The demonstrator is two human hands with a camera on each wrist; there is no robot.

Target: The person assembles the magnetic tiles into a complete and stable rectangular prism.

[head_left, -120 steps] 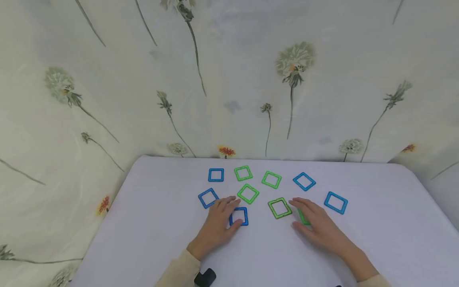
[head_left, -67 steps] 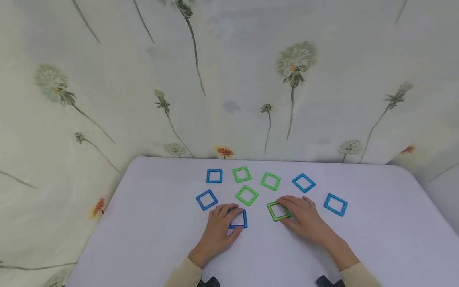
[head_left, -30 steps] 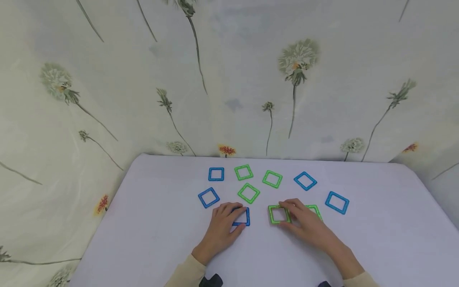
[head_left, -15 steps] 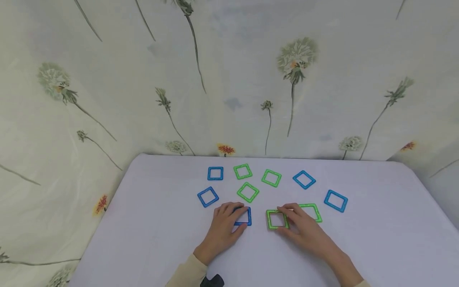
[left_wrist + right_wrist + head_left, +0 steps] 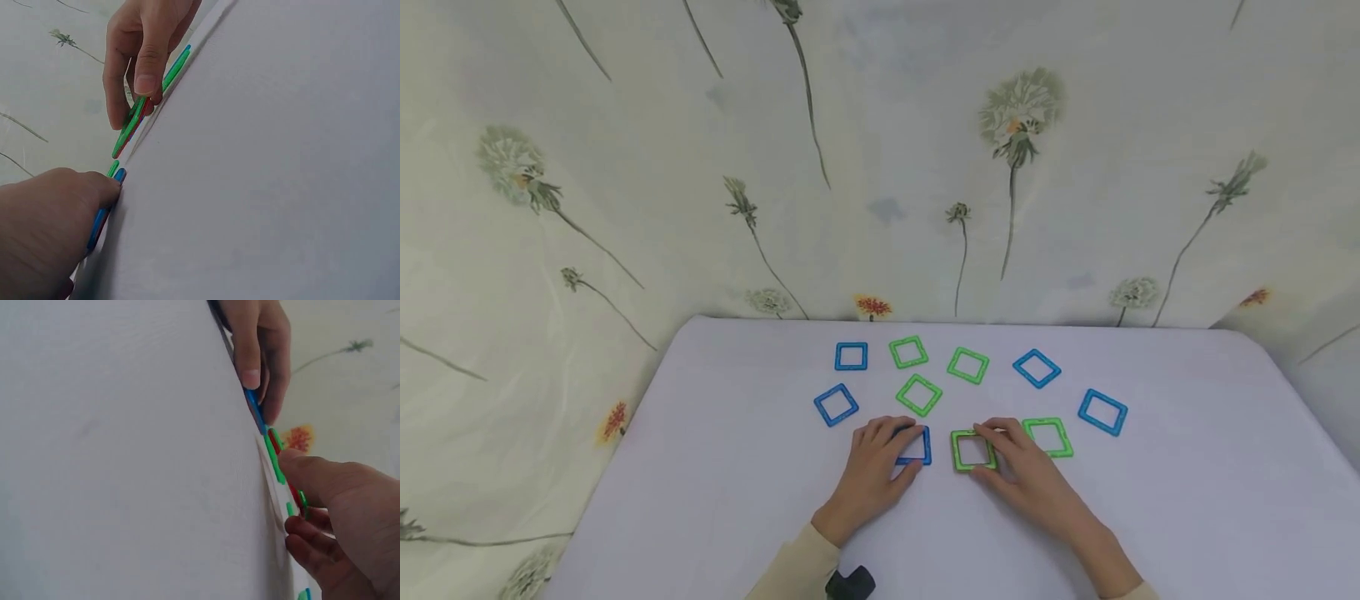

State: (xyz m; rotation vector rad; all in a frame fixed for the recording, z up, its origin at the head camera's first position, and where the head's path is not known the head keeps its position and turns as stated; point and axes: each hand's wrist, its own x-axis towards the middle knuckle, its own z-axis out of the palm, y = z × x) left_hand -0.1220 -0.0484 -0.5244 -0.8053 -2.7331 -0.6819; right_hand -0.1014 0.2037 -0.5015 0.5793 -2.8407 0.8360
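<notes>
My left hand (image 5: pixel 874 471) pinches a blue square frame tile (image 5: pixel 927 446) on the white table, thumb on the near edge and fingers on the far edge. Just to its right, my right hand (image 5: pixel 1030 479) grips a green square frame tile (image 5: pixel 957 452) the same way; a small gap separates the two tiles. In the wrist views, the green tile (image 5: pixel 129 128) shows a red layer along its underside, and red also edges the blue tile (image 5: pixel 100 222). The fingers and thumb cover part of both tiles. A second green tile (image 5: pixel 1066 437) lies close beyond my right hand.
Behind the hands, several loose tiles lie flat: blue ones (image 5: pixel 852 367) at the left, green ones (image 5: pixel 913 364) in the middle, and blue ones (image 5: pixel 1097 426) at the right. The white table (image 5: pixel 700 467) meets a flower-patterned cloth backdrop (image 5: pixel 887 150).
My right hand has taken hold of the green tile, turned it square and brought it left, uncovering the other green tile. My left hand has gripped the blue tile and shifted it slightly right.
</notes>
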